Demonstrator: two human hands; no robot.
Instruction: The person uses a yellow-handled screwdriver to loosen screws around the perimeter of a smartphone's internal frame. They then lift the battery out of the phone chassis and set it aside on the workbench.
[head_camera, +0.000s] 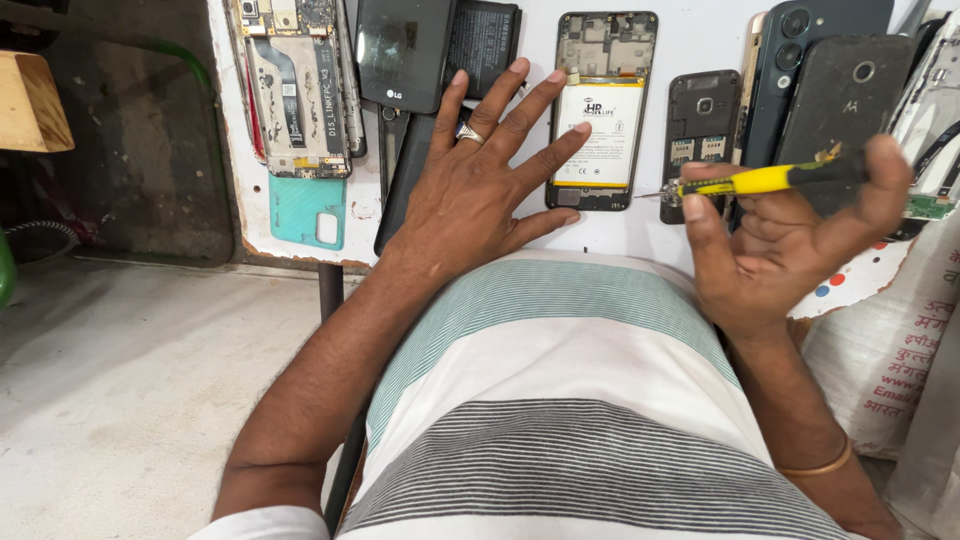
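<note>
Left hand spread flat beside opened phone near desk front edge; right hand pinching yellow screwdriver; tip slip could puncture exposed battery.

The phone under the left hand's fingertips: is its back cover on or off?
Off. The phone lies opened, its white battery and inner frame exposed.

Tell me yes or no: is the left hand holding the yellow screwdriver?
No: the left hand lies flat and open beside the opened phone, while the right hand grips the yellow screwdriver.
</note>
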